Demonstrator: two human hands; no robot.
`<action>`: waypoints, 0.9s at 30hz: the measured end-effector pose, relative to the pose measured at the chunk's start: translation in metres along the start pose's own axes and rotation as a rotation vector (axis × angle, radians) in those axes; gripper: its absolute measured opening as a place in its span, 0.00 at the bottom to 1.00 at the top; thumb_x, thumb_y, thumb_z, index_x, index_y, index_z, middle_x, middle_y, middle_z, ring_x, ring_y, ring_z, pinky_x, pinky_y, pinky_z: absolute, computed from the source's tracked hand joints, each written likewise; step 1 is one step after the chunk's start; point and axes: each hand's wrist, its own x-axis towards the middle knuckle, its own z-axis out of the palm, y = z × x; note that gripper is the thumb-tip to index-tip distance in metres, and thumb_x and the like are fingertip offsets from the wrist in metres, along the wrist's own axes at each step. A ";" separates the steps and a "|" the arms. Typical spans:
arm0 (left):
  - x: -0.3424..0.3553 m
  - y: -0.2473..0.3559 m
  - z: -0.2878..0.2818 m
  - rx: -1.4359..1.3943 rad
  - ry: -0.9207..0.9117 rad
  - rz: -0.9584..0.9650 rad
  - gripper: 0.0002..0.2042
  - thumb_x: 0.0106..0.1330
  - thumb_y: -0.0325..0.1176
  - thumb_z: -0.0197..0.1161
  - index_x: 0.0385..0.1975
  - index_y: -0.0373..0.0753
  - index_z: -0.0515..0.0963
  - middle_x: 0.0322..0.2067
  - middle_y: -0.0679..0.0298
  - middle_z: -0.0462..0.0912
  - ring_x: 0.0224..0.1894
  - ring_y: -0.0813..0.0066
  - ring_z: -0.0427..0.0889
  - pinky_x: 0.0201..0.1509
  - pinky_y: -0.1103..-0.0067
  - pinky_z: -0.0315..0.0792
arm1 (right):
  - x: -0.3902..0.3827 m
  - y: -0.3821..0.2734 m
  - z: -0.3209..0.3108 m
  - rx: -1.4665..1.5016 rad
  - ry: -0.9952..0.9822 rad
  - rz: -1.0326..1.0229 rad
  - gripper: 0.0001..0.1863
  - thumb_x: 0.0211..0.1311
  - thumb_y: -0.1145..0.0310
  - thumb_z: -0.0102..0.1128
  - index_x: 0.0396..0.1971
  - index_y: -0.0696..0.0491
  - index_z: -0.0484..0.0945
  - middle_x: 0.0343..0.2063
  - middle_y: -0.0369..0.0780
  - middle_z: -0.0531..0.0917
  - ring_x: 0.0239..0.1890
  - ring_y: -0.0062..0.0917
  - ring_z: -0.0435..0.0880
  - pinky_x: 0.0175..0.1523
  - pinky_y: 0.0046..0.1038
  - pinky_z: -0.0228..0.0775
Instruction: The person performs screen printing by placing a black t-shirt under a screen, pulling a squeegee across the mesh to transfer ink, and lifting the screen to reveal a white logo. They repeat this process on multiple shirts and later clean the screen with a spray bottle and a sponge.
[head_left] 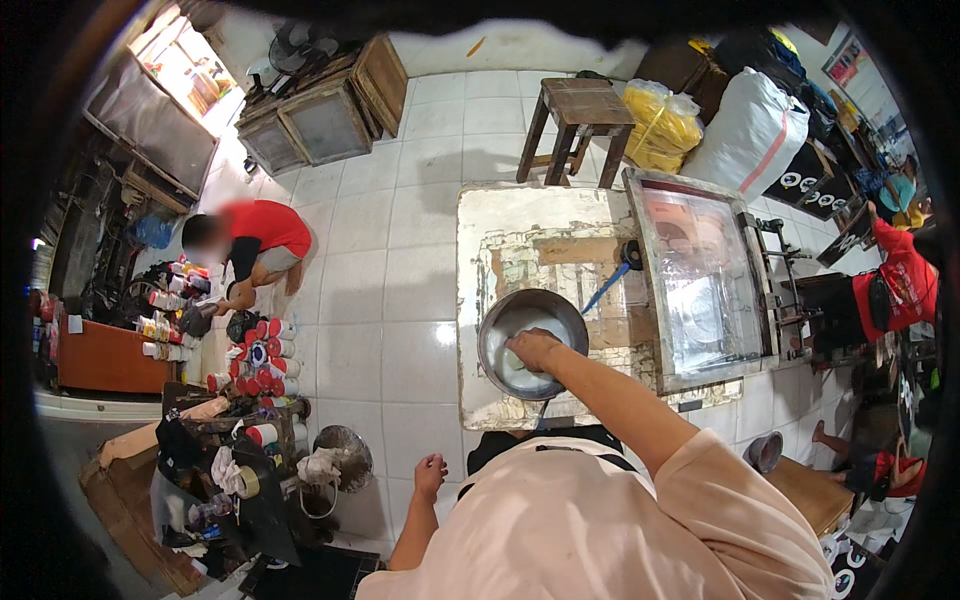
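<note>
My right hand [536, 349] is down inside a round metal pot [569, 320], its fingers closed on a pale green sponge-like piece [517, 357] in milky white liquid. The pot rests on a worn, paint-crusted board [480, 215]. A blue-handled tool with a black head [610, 280] lies right of the pot. Beside it, a framed translucent screen [700, 290] sits at the board's right side with metal clamp hardware [785, 275]. My left hand [430, 470] hangs low, left of the board, fingers loosely bent and apart, holding nothing.
A crouching person [265, 235] is left among paint containers [275, 355]; people in red [890, 290] are at right. A wooden stool [585, 105] and sacks [740, 130] stand behind the board, cabinets [325, 115] at back left, a clutter-covered stand [205, 470] and metal bowl [355, 460] lower left.
</note>
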 end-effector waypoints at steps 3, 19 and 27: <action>-0.002 -0.001 0.000 0.001 -0.002 -0.012 0.22 0.73 0.47 0.61 0.60 0.39 0.74 0.43 0.62 0.84 0.39 0.71 0.83 0.39 0.73 0.75 | -0.006 -0.004 -0.012 0.031 -0.057 0.046 0.17 0.59 0.68 0.63 0.48 0.55 0.81 0.46 0.48 0.86 0.52 0.39 0.86 0.53 0.40 0.80; 0.003 -0.009 0.002 -0.031 -0.024 -0.006 0.22 0.74 0.46 0.60 0.60 0.41 0.74 0.45 0.62 0.85 0.40 0.71 0.84 0.42 0.72 0.76 | -0.013 -0.003 -0.023 0.062 -0.140 0.103 0.20 0.57 0.68 0.67 0.51 0.55 0.83 0.50 0.47 0.87 0.56 0.38 0.85 0.58 0.37 0.78; 0.004 -0.012 0.005 -0.082 0.007 0.015 0.18 0.72 0.44 0.62 0.54 0.39 0.77 0.37 0.65 0.84 0.34 0.75 0.83 0.32 0.78 0.73 | -0.011 -0.008 -0.024 -0.034 -0.064 0.046 0.18 0.56 0.66 0.65 0.47 0.55 0.83 0.44 0.49 0.87 0.49 0.42 0.87 0.53 0.41 0.80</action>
